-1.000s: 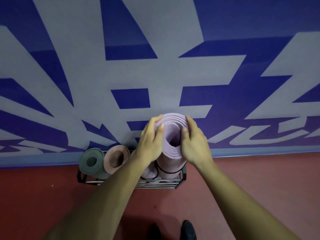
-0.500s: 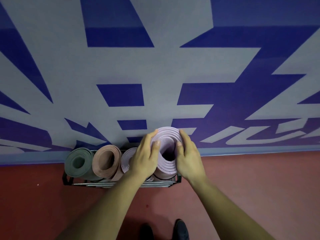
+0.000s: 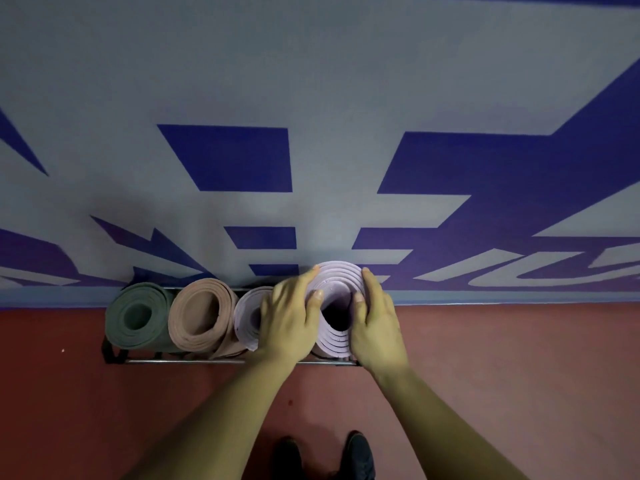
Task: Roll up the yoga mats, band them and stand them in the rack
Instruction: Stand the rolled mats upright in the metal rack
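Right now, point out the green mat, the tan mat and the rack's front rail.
green mat [image 3: 138, 337]: head view, on the rolled end's layers.
tan mat [image 3: 204, 341]: head view, on the rolled end's layers.
rack [image 3: 180, 361]: head view, on its front rail.

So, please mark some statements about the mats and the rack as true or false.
1. Both the left hand and the right hand grip the rightmost lilac mat. True.
2. The green mat stands at the right end of the rack. False: the green mat stands at the left end.
3. Four rolled mats stand in the rack. True.
4. The tan mat is unrolled. False: the tan mat is rolled, beside the green mat.
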